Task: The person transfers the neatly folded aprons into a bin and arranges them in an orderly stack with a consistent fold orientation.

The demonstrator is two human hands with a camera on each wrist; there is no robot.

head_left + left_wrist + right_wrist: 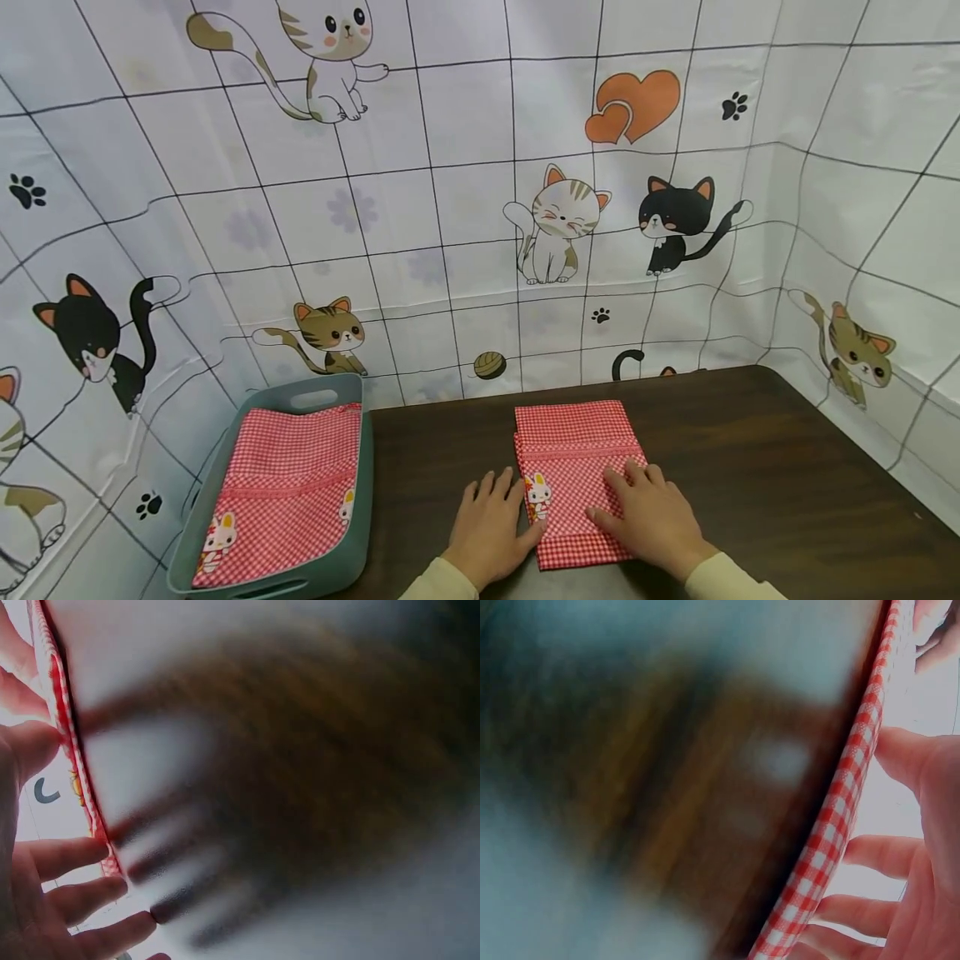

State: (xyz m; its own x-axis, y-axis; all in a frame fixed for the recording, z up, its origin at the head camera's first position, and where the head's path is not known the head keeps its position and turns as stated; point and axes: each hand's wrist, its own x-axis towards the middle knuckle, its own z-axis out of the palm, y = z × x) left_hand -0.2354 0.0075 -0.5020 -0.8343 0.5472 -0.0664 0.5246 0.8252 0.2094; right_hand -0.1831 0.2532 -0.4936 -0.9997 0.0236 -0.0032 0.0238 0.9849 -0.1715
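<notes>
A folded red-and-white checked cloth (pixel 558 429) with a rabbit print at its left side lies on the dark table. My left hand (pixel 491 527) is spread at its left edge, the thumb on the cloth's lower left part. Across the right half rests my right hand (pixel 658 517), palm down with fingers extended. The left wrist view shows the left fingers (pixel 79 900) straight beside the thin cloth edge (pixel 69 742). In the right wrist view, the right thumb and fingers (pixel 866 915) touch the cloth's folded edge (pixel 829 825); neither hand grips it.
A grey-green plastic basket (pixel 363 492) stands on the left, holding a matching checked cloth (pixel 288 475) with rabbit prints. The dark wooden table (pixel 780 467) meets a white wall covering (pixel 465 208) with grid lines and cartoon cats at the back and sides.
</notes>
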